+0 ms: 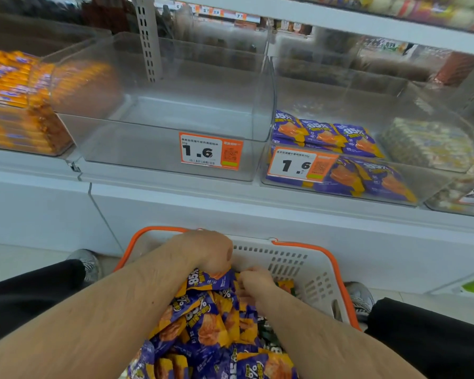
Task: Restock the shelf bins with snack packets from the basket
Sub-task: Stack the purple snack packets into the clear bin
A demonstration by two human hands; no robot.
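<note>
Shop aisle, white shelf unit (230, 203) with a row of clear plastic bins along it. Down on the floor in front sits a white basket (307, 272) with orange handles, piled with purple and orange snack packets (203, 332).

Both hands are down in that pile. The left hand (211, 253) is curled over at the far end of the basket, fingers tucked down around a purple packet (203, 280) with "85%" on it. The right hand (255, 283) is just beside it, fingers bunched and pinching at the packets, though I can't tell exactly which one it has.

Straight above, the middle bin (164, 110) has nothing in it, just an orange price tag (210, 151) reading 1.6 on the front. The bin to its right (367, 149) holds matching purple packets (340, 138) and its own 1.6 tag (303, 164). The bin on the left (25, 105) is stuffed with orange packs. A grey shoe (86, 262) and black trouser legs show either side of the basket.
</note>
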